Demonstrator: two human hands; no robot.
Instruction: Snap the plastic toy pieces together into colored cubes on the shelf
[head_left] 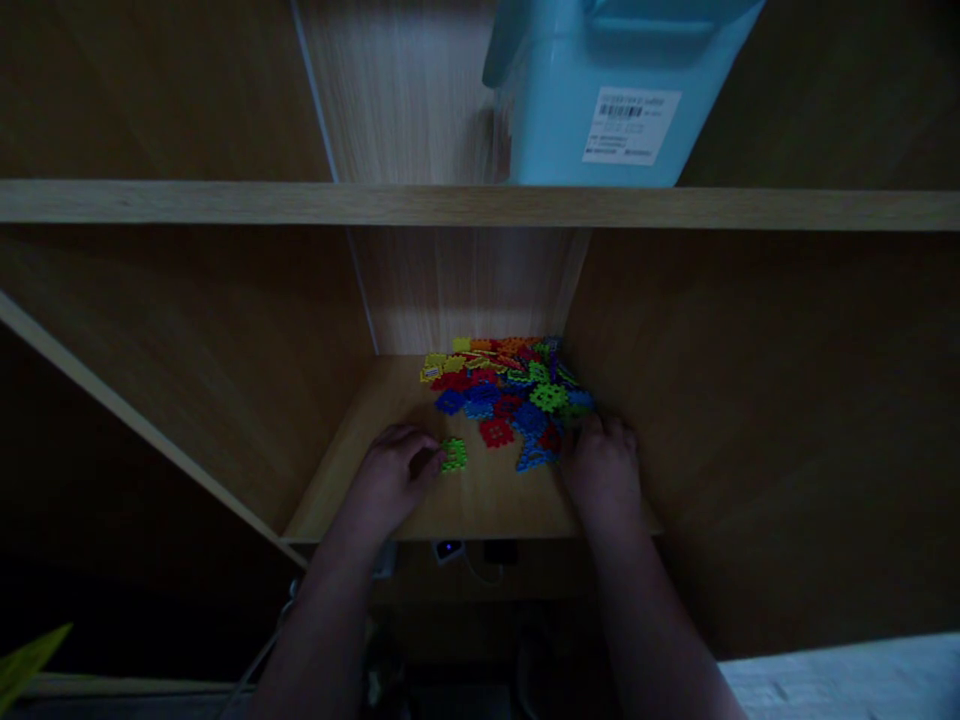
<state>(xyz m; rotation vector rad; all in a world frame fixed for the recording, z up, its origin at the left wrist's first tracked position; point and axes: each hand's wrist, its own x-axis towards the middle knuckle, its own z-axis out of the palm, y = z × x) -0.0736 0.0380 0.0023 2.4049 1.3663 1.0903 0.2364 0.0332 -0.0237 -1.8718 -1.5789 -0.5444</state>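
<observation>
Both my hands reach into a low wooden shelf compartment (480,495). A pile of coloured plastic interlocking pieces (510,385) in red, blue, green, yellow and orange lies at the back of it. My left hand (390,475) is curled, its fingertips pinching a green piece (454,455) that lies a little apart from the pile. My right hand (604,470) rests palm down at the pile's right edge, fingers bent against the blue and green pieces; whether it grips one is hidden.
A wooden shelf board (225,203) runs across above the compartment, with a light blue plastic bin (600,90) bearing a barcode label on it. Wooden side walls close in left and right. A small lit device (448,549) and cables sit below the shelf edge.
</observation>
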